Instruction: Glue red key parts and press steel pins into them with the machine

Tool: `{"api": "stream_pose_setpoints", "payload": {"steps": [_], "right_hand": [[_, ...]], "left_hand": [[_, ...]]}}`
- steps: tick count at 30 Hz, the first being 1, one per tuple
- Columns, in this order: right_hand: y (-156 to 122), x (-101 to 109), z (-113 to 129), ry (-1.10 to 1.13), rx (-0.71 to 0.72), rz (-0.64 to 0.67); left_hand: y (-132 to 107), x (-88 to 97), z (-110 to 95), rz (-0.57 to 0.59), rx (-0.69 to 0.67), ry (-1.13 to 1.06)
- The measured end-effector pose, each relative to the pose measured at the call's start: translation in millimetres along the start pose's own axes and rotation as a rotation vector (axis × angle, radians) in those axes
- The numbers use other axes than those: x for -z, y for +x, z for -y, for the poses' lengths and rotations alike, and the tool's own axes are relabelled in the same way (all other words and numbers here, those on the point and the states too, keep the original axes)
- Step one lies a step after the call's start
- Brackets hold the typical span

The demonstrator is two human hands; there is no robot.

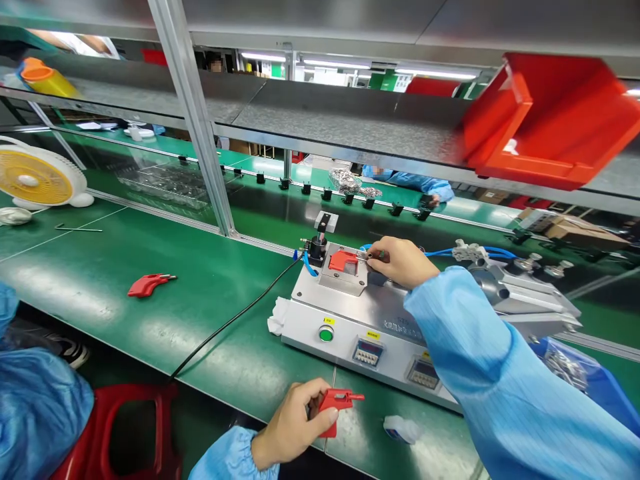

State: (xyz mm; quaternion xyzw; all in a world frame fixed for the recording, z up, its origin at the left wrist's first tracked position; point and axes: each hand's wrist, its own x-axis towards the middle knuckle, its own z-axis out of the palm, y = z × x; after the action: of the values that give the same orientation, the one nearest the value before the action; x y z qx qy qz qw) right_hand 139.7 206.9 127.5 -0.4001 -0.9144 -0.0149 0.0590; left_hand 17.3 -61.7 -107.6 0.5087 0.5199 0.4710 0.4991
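Observation:
My left hand is closed round a red plastic handle-shaped part with a thin red stub, held above the bench's front edge. At the bench machine, my right hand pinches a thin metal pin at the right end of a second red part. This second part lies in the metal fixture block; my fingertips partly hide the pin. Beside the block stands a small clamp. A third red part, with a metal tip, lies on the green bench to the left.
The machine's front panel carries a green button and counters. A black cable crosses the bench. Small clear-and-white item lies in front. Blue bin with metal pieces stands right; red bin overhead; fan left; co-worker's blue sleeve nearby.

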Motion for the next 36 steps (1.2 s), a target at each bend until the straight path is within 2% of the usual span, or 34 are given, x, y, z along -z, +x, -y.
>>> {"api": "stream_pose_setpoints", "payload": {"steps": [8,14,20,24,28,32,36], "right_hand": [[-1,1,0,0.046,-0.026,0.007],[-2,3,4,-0.055,-0.068,0.028],[-9,0,3,-0.095,0.067,-0.046],[-10,-2,8,-0.152,0.074,0.002],[-9,-3,13,-0.131,0.103,-0.054],[-10,-4,15,-0.14,0.062,-0.029],[-13,-4,10,-0.122,0.01,-0.095]], "left_hand": [[1,1.6,-8,0.016,-0.014,-0.028],[1,2.0,-9,0.01,-0.015,-0.019],[1,1.3,-10,0.012,-0.025,-0.011],[1,1.8,-11,0.013,-0.025,0.001],[1,1.7,-12,0.006,-0.024,-0.003],[1,1.8,-11,0.006,-0.016,0.005],[1,2.2,-10,0.004,-0.01,0.014]]}}
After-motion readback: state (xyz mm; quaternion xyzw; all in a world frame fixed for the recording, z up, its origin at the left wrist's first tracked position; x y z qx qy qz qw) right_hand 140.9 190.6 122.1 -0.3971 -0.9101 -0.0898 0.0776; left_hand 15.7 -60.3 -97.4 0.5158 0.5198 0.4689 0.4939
